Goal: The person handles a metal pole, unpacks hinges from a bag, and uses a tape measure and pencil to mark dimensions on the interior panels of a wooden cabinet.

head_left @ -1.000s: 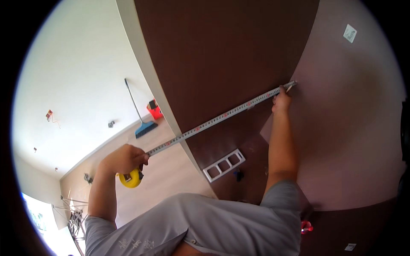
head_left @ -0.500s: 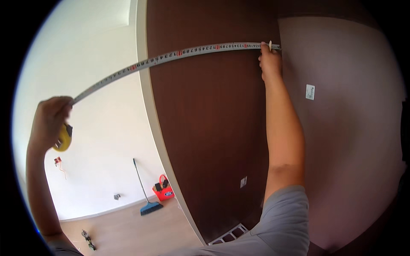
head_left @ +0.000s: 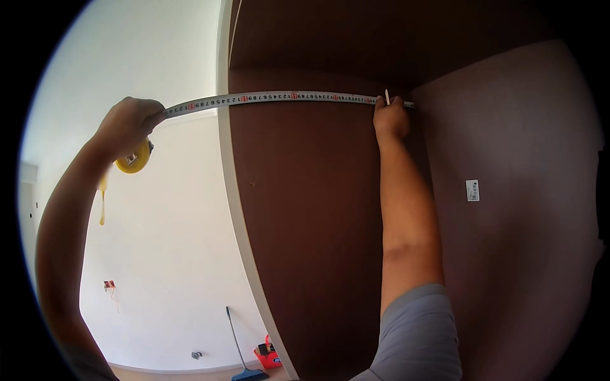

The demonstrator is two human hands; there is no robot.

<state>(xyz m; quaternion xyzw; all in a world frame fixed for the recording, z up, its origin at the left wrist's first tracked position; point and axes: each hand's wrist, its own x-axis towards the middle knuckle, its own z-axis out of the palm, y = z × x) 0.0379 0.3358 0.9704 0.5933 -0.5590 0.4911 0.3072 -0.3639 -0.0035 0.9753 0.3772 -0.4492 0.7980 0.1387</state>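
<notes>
A tape measure's silver blade (head_left: 273, 97) stretches nearly level across the brown inner panel of a cabinet. My left hand (head_left: 129, 126) is closed around the blade at its left end. Beneath that hand hangs the yellow tape case (head_left: 135, 159), with a yellow strap (head_left: 102, 206) dangling nearby. Near the inner right corner, my right hand (head_left: 393, 120) grips the blade close to its tip, which pokes out just past the fingers. A thin pale stick (head_left: 387, 97), perhaps a pencil, stands up between those fingers.
A white label (head_left: 472, 190) is stuck on the right side panel. The cabinet's pale edge (head_left: 236, 209) runs down beside the white wall (head_left: 171, 222). A broom (head_left: 234, 336) leans there, next to a red bag (head_left: 268, 355). Wires stick out of a wall box (head_left: 109, 285).
The view has tilted up, bringing in the cabinet's top. My left hand has risen and come inward, so the blade is now nearly level. My right hand remains near the corner.
</notes>
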